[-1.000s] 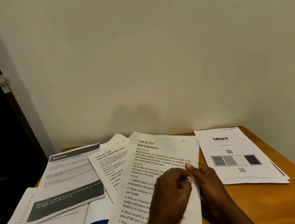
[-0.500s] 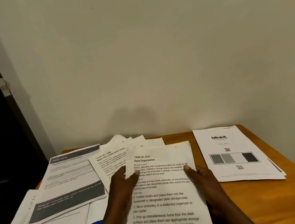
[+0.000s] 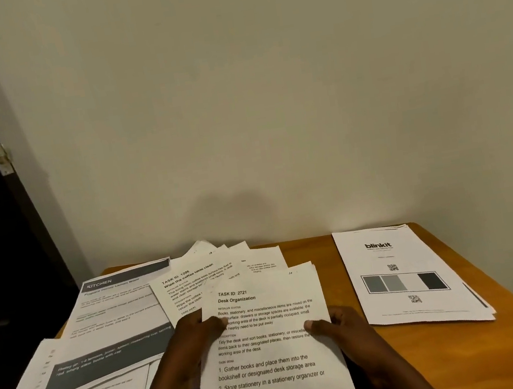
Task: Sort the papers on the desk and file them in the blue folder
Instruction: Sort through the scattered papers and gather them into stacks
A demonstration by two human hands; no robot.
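nearest the camera, the left hand (image 3: 195,334) and right hand (image 3: 336,325) each pinched a side edge of the white printed "desk organization" sheets (image 3: 271,357), thumbs on top, holding them over the orange-brown wooden desk (image 3: 322,251). to do this step well, the person would likely square those sheets together before adding the fanned white "wipe the coffee table" pages (image 3: 202,284) just behind. farther off lay the grey-banded "kitchen" sheets (image 3: 117,313) at left and the white "blinkit" stack (image 3: 401,273) at right; the blue folder could not be made out.
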